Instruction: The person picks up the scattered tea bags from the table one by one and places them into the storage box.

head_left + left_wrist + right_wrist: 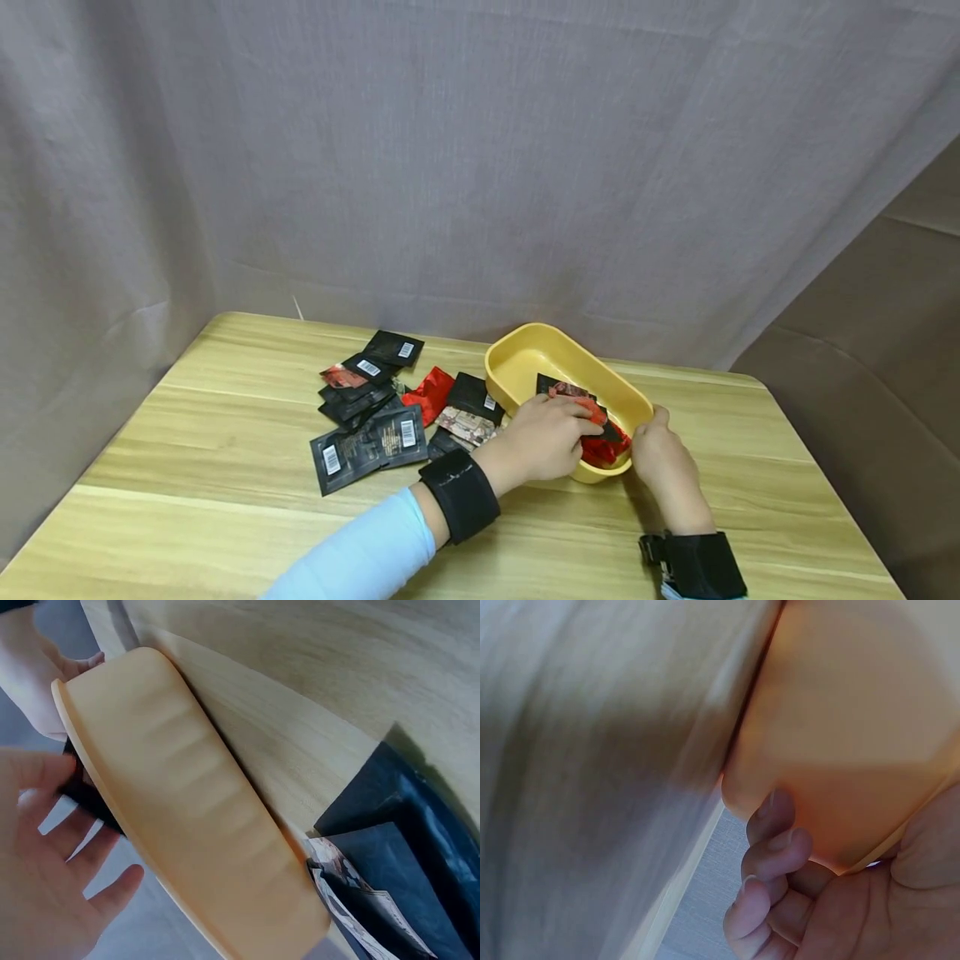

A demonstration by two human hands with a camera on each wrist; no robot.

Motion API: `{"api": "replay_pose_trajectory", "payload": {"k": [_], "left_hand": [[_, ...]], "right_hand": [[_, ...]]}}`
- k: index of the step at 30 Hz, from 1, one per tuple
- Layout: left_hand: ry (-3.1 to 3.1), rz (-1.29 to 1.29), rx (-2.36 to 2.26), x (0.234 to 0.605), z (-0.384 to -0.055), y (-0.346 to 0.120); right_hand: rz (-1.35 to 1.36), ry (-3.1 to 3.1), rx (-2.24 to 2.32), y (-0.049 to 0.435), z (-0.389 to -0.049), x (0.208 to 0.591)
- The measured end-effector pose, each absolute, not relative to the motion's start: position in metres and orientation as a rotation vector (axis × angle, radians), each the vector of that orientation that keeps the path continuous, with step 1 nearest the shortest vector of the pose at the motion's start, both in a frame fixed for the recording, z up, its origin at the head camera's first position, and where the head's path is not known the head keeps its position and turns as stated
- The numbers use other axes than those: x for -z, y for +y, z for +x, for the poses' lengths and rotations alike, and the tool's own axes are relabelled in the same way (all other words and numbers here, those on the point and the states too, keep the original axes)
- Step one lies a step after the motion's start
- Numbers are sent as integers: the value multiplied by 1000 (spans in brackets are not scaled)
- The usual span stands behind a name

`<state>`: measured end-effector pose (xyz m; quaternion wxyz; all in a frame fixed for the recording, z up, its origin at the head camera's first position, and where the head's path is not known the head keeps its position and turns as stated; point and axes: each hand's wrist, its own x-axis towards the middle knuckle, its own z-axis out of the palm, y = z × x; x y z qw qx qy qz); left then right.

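A yellow plastic basin (532, 354) stands toward the back right of the table, with black and red sachets (606, 451) in its near end. My left hand (546, 437) reaches over the near side. In the left wrist view, its thumb and fingers lie about a black sachet (94, 796) that shows above the rim; the fingertips are partly hidden. My right hand (664, 454) grips the basin's right end. From the right wrist view, its curled fingers (780, 844) lie against the outer wall, near the rim; the thumb is not seen there.
Left of the basin lies a loose pile of black sachets (356, 404), some with white barcode labels. A red sachet (430, 395) and a patterned sachet (467, 425) lie nearest the basin. Grey cloth (480, 167) hangs behind the wooden table (187, 517).
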<state>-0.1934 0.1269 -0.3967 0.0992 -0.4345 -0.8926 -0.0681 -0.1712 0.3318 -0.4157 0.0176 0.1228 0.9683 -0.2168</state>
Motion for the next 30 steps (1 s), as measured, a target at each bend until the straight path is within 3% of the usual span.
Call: {"api": "replay_pose_trajectory", "payload": {"k": [10,18,30], "left_hand": [[-2615,-1270,356,398,-179,107],[-2822,-1270,422,395,-150,51],[-3109,-790,469,396,-144,-38]], "right_hand": [[397,3002,664,333,-171,415],[382,3011,674,332,-171,417],[393,3013,664,331,-172,418]]}}
